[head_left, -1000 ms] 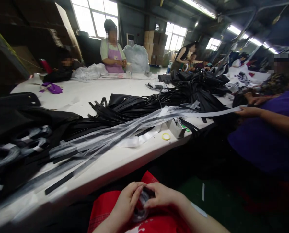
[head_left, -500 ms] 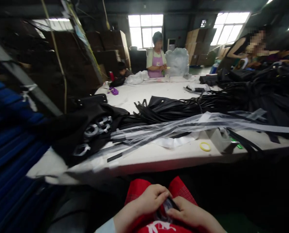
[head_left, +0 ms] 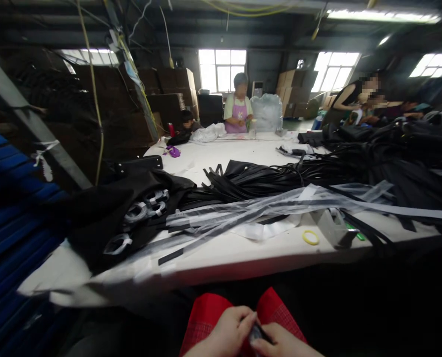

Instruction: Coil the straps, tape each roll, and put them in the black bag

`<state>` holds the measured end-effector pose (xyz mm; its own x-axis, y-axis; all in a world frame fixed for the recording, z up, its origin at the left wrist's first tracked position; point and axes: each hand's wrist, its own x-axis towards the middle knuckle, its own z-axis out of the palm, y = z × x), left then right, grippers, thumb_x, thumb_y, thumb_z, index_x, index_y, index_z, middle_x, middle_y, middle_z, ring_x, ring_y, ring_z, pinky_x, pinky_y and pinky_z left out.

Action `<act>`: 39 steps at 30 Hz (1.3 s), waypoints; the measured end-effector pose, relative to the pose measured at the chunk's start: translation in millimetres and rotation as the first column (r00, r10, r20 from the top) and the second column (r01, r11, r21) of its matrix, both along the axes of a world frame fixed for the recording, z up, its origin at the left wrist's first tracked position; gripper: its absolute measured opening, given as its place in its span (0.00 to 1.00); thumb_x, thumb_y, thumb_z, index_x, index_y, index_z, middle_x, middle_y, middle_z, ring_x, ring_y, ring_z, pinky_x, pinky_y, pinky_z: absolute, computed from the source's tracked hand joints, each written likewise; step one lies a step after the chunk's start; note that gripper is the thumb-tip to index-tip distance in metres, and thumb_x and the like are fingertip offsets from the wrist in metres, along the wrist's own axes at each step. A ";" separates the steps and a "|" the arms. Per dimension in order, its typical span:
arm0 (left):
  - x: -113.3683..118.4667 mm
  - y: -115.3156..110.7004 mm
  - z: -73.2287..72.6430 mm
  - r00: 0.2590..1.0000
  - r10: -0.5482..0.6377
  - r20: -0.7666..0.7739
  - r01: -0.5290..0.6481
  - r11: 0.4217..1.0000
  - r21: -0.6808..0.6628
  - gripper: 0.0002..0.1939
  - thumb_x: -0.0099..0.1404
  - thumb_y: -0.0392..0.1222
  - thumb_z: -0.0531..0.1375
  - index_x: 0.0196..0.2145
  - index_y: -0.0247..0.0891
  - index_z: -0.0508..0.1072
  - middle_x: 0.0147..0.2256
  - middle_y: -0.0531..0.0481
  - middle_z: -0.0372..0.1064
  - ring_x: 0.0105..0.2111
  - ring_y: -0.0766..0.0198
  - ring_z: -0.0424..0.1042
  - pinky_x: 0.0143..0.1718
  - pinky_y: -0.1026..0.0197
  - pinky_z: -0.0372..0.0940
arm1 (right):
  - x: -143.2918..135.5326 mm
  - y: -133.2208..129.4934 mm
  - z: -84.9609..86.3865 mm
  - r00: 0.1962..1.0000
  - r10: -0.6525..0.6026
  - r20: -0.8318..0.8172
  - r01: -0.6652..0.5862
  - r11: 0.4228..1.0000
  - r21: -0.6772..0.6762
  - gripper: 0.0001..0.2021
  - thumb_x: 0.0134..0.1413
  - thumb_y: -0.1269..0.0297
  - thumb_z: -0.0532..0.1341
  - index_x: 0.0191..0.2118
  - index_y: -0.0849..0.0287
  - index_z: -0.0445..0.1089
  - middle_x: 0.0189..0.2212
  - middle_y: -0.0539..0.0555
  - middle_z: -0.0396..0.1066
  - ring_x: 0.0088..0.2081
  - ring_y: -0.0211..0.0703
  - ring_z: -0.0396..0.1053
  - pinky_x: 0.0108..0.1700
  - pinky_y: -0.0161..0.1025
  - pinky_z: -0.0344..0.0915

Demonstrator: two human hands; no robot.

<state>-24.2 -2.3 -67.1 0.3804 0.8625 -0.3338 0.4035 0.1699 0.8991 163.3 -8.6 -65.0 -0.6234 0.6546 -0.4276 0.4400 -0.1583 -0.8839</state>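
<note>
Over my red-clad lap, my left hand (head_left: 230, 329) is closed around one side of a small dark, shiny bundle (head_left: 257, 334). My right hand (head_left: 280, 340) grips its other side, the thumb lying across it. Fingers cover most of this bundle, so its exact kind does not show. Beyond my knees, the white table (head_left: 243, 255) carries long clear-and-black strips (head_left: 236, 218). Several whitish coils (head_left: 135, 212), bound with white ties, lie on black cloth (head_left: 94, 223) to the left.
A grey tape dispenser (head_left: 334, 229) and a yellow ring (head_left: 310, 237) sit near the front edge. Black straps (head_left: 258, 181) pile across the table. Blue stacked material (head_left: 13, 238) and a slanted metal post (head_left: 53, 124) stand left. A co-worker (head_left: 238, 106) stands at the far side.
My view has tilted up, so the table and hands appear lower in the picture. Both hands remain on the bundle, now closer together and covering more of it.
</note>
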 end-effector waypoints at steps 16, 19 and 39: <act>-94.5 144.5 29.0 0.871 0.479 0.109 -0.490 0.859 0.149 0.28 0.60 0.62 0.55 0.40 0.32 0.76 0.15 0.58 0.59 0.13 0.68 0.60 0.15 0.67 0.54 | 15.3 79.9 42.6 0.969 -0.206 0.138 0.050 0.707 0.705 0.15 0.61 0.58 0.57 0.49 0.59 0.71 0.48 0.59 0.72 0.51 0.49 0.69 0.56 0.45 0.63; -99.2 147.2 22.7 0.873 0.468 0.135 -0.485 0.859 0.160 0.28 0.60 0.62 0.56 0.39 0.32 0.76 0.15 0.57 0.60 0.13 0.68 0.60 0.15 0.66 0.54 | 11.2 122.3 34.3 0.944 -0.212 0.255 -0.092 0.571 0.816 0.20 0.62 0.59 0.57 0.57 0.60 0.67 0.58 0.62 0.65 0.60 0.49 0.61 0.63 0.47 0.57; -101.7 139.6 11.6 0.861 0.474 0.182 -0.504 0.841 0.196 0.25 0.62 0.58 0.56 0.41 0.32 0.77 0.18 0.55 0.64 0.14 0.69 0.61 0.17 0.67 0.55 | 12.3 263.0 55.4 0.744 -0.360 0.564 -0.347 0.514 0.785 0.26 0.51 0.69 0.60 0.57 0.66 0.64 0.53 0.66 0.67 0.54 0.57 0.64 0.57 0.48 0.58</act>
